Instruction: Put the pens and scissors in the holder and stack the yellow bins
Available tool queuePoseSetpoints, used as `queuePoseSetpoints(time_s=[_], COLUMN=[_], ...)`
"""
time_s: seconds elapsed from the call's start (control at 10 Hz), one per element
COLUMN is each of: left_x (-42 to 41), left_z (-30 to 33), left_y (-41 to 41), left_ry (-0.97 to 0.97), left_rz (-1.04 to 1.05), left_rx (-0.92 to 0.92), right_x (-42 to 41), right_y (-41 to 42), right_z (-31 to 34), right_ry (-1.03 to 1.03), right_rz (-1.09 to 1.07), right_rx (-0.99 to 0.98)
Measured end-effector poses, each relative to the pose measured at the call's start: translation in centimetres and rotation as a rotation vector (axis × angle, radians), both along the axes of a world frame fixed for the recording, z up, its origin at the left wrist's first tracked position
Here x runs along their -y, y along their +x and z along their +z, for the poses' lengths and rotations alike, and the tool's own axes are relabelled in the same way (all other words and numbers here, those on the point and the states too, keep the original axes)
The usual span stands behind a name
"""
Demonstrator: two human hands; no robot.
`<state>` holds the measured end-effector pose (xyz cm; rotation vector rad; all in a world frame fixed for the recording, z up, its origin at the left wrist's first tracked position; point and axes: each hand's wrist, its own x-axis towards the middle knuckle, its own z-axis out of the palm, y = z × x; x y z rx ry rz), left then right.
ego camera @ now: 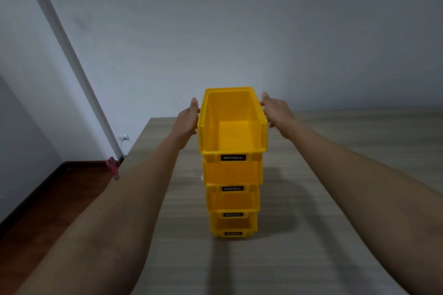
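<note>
A tower of several yellow bins point(233, 201) with black "MATALL" labels stands upright on the grey wood-grain table point(323, 199). The top yellow bin point(232, 132) is empty and sits on the one below it. My left hand point(188, 120) is pressed flat against its left wall and my right hand point(275, 110) against its right wall, so both hands hold it between them. No pens, scissors or holder show in this view.
The table's left edge runs close to the stack, with dark wooden floor point(48, 199) beyond it. A pink clip-like object point(112, 166) hangs at that edge. A wall socket with a white cable point(123, 137) sits by a white pipe point(72, 55). A grey wall is behind.
</note>
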<state>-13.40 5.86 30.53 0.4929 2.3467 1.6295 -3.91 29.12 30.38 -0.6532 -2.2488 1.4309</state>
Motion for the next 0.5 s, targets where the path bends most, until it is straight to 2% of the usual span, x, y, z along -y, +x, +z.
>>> queuePoseSetpoints(time_s=[0.1,0.2,0.4,0.5], left_x=[0.8,1.4,4.0,5.6], left_z=[-3.7,-6.5,-18.0,-23.7], left_y=[-1.5,0.3,4.9,8.2], left_ry=[-0.043,-0.228,-0.468,-0.560], left_rz=[0.043,0.102,0.206,0.233], left_rx=[-0.106,-0.158,-0.068,-0.009], right_x=[-0.2,0.0,2.9,5.0], right_y=[1.6,3.8,9.3,13.0], right_z=[-3.0,-7.3,-18.6,-24.3], right_ry=[0.196,0.408,0.560,0.599], right_rz=[-0.018,-0.050,-0.043,-0.034], right_rx=[-0.043,0.073,0.515,0.633])
